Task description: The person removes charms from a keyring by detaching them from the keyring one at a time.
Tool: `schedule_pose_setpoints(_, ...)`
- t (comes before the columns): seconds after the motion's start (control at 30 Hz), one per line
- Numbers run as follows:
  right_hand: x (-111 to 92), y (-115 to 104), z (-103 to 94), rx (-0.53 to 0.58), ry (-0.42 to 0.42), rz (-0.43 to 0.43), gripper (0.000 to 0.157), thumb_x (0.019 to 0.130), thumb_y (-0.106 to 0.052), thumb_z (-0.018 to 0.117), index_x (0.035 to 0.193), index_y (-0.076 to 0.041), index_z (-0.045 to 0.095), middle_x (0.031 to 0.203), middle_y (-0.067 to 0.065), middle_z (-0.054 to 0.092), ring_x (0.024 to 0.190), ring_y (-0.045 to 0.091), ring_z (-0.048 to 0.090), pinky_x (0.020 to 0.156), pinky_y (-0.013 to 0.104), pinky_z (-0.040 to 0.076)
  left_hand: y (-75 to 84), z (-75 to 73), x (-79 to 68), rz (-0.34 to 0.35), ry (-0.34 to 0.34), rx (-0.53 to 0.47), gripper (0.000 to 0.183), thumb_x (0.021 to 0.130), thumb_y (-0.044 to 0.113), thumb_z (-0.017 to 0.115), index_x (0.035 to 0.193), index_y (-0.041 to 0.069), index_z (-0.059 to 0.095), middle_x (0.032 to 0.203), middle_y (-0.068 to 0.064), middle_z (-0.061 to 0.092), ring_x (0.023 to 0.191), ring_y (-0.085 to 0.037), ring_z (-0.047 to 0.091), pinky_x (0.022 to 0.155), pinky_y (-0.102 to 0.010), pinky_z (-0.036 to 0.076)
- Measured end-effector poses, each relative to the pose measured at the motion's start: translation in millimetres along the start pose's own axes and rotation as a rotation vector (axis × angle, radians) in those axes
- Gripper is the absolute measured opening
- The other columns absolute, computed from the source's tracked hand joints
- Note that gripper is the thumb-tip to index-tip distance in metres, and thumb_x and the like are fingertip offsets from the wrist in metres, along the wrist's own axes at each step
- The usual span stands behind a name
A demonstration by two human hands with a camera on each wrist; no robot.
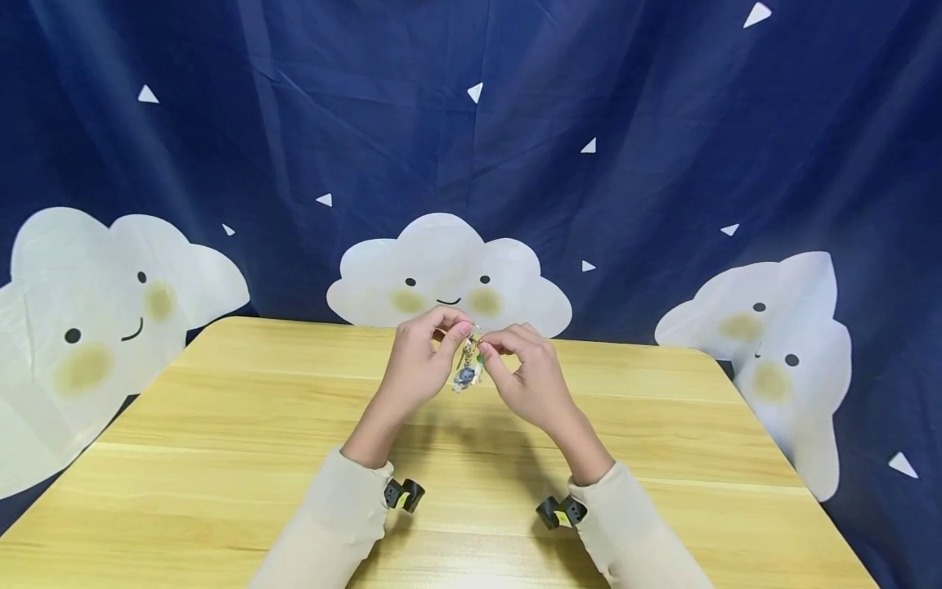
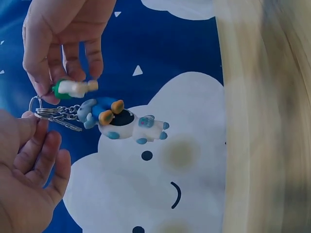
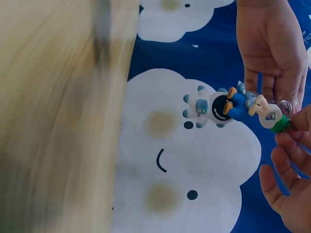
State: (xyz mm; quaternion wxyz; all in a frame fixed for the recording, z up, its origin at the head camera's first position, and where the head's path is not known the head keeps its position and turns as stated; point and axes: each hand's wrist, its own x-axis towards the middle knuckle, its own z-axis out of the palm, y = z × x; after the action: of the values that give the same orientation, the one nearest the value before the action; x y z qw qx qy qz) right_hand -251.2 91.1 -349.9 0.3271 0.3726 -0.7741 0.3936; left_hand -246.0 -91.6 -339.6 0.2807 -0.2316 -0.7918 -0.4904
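Above the table, the left hand [image 1: 423, 356] pinches a metal key ring [image 2: 43, 111] between thumb and forefinger. From the ring hang short chains with small figurine charms: a white astronaut-like figure [image 2: 150, 128] with pale blue paws, and a blue figure [image 2: 99, 109] with orange feet. The right hand [image 1: 531, 372] pinches the top of another charm [image 3: 270, 117], which is white with a green end and a beige tip. This charm sits close beside the ring. The fingertips partly hide where it joins the ring.
A light wood-grain table [image 1: 471, 491] lies below both hands. Behind it hangs a dark blue curtain [image 1: 412, 147] printed with smiling white clouds and small triangles. Each sleeve cuff carries a small black camera, one by the left wrist [image 1: 405, 495] and one by the right [image 1: 561, 513].
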Motion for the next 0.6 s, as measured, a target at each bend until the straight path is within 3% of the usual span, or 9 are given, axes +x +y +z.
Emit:
schedule_pose_setpoints(0.2, 0.5, 1.5, -1.3, -0.025, 0.015, -0.032, 0.010, 0.094, -0.007, 0.067, 0.091, -0.005, 0.076, 0.082, 0.003, 0.071, 0.081, 0.020, 0.063, 0.071, 0.035, 0.051, 0.9, -0.6, -0.4, 0.063, -0.016, 0.063, 0.011, 0.101, 0.012, 0.064, 0.098, 0.004, 0.070, 0.088, -0.005, 0.071, 0.082, -0.017, 0.065, 0.078, -0.033, 0.057)
schedule_pose_setpoints(0.43, 1.9, 0.9, -3.4, -0.016, 0.049, -0.050, 0.011, 0.093, -0.005, 0.067, 0.088, -0.005, 0.076, 0.080, 0.002, 0.071, 0.080, 0.021, 0.063, 0.070, 0.036, 0.050, 2.1, 1.6, -1.3, 0.142, -0.025, 0.126, 0.010, 0.100, 0.011, 0.066, 0.099, 0.003, 0.071, 0.092, -0.008, 0.071, 0.086, -0.022, 0.065, 0.077, -0.045, 0.057)
schedule_pose_setpoints(0.6, 2.5, 0.2, -5.4, -0.012, 0.047, -0.042, 0.011, 0.093, -0.004, 0.066, 0.088, -0.004, 0.076, 0.080, 0.003, 0.071, 0.080, 0.021, 0.063, 0.070, 0.036, 0.050, 0.7, 2.6, -1.3, 0.183, -0.047, 0.162, 0.007, 0.099, 0.011, 0.067, 0.101, 0.004, 0.070, 0.093, -0.007, 0.071, 0.089, -0.022, 0.064, 0.078, -0.043, 0.057)
